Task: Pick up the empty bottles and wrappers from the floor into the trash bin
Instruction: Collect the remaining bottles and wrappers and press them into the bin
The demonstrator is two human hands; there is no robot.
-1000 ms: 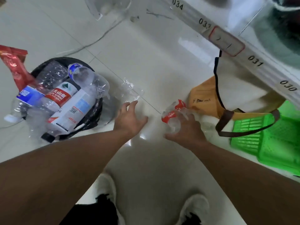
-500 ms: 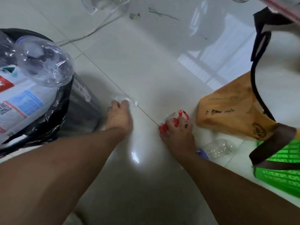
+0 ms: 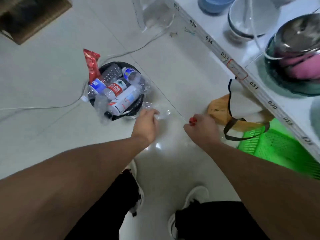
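Observation:
The black trash bin [image 3: 136, 105] stands on the floor at centre left, heaped with several empty plastic bottles [image 3: 123, 99] and a tall red wrapper [image 3: 91, 64]. My left hand [image 3: 145, 126] is closed on a crumpled clear plastic wrapper [image 3: 161, 112], held above the floor just right of the bin. My right hand [image 3: 202, 130] is a fist around a red-and-clear wrapper [image 3: 192, 120]; only a small red tip shows past my fingers.
A white shelf edge [image 3: 256, 89] with numbered marks runs down the right, holding bowls [image 3: 249, 16]. Under it lie an orange-brown bag [image 3: 220, 110] with a dark strap and a green basket [image 3: 277, 148]. White cables [image 3: 52, 107] cross the floor. My shoes [image 3: 194, 196] are below.
Both hands have closed on their wrappers and lifted them off the floor. The view has risen and pulled back, so the bin and shelf show again.

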